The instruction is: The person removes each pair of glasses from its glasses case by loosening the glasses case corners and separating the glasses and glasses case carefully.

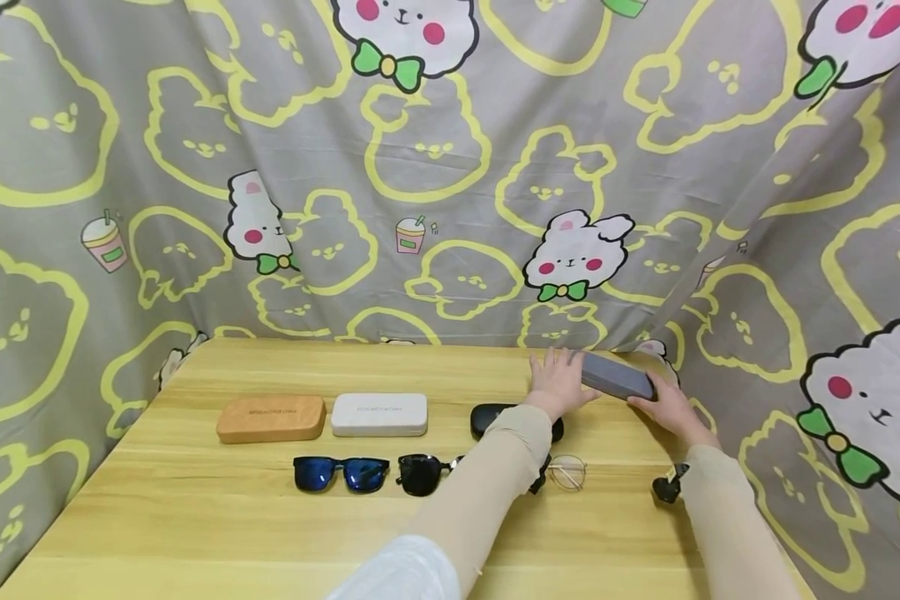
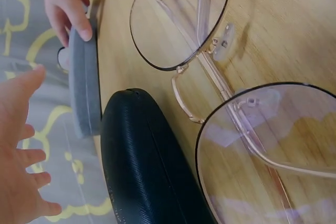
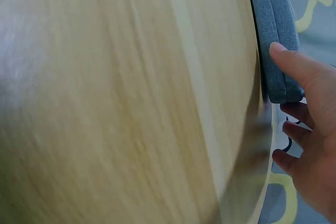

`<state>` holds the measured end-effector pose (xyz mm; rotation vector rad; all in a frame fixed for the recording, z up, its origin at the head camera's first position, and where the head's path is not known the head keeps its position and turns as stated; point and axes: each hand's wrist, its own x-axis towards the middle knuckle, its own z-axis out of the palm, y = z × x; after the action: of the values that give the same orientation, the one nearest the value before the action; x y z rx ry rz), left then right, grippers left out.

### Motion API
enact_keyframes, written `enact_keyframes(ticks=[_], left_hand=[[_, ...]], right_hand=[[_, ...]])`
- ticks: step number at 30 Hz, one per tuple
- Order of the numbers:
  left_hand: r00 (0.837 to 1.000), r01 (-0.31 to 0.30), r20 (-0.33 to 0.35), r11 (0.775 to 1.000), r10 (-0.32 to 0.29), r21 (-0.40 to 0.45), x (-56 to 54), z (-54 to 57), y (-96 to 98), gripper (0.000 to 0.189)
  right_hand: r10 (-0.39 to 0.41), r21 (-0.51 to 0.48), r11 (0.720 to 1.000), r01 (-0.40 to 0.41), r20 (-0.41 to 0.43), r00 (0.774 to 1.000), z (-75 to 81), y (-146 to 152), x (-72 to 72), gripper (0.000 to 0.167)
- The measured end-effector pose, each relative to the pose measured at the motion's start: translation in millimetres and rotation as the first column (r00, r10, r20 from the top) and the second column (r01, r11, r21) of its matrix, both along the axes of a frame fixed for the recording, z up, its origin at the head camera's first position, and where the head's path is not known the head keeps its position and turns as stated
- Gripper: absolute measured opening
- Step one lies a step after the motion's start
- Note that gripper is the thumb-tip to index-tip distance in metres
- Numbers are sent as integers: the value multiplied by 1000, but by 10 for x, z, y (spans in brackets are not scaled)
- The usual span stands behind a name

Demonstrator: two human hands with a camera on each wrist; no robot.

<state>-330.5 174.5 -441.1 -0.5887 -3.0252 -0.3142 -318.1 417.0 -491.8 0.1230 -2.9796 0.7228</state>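
A grey fabric-covered glasses case point(image 1: 617, 377) is at the table's back right corner; I cannot tell whether it touches the tabletop. My right hand point(image 1: 671, 408) grips its right end, the thumb point(image 3: 286, 56) laid on one side and the other fingers partly hidden around the end. Beside the case's left end is my left hand point(image 1: 558, 385), fingers spread and holding nothing; the left wrist view shows a gap between them. Below that hand lies a black glasses case point(image 2: 142, 166), partly covered by the forearm in the head view. Thin-rimmed round glasses point(image 1: 567, 472) lie nearer me.
On the wooden table point(image 1: 195, 517), an orange-brown glasses case point(image 1: 272, 418) and a white one point(image 1: 379, 415) stand to the left. In front are blue-lensed sunglasses point(image 1: 341, 474) and black sunglasses point(image 1: 420, 474), the latter partly behind the left arm. A patterned curtain point(image 1: 435, 167) hangs behind.
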Motion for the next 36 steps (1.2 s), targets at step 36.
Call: enact_keyframes(ticks=[36], left_hand=[[999, 28, 47, 1000, -28, -6, -11, -50, -112, 84]], right_hand=[[-34, -152, 987, 52, 117, 993, 33, 188, 335, 85]])
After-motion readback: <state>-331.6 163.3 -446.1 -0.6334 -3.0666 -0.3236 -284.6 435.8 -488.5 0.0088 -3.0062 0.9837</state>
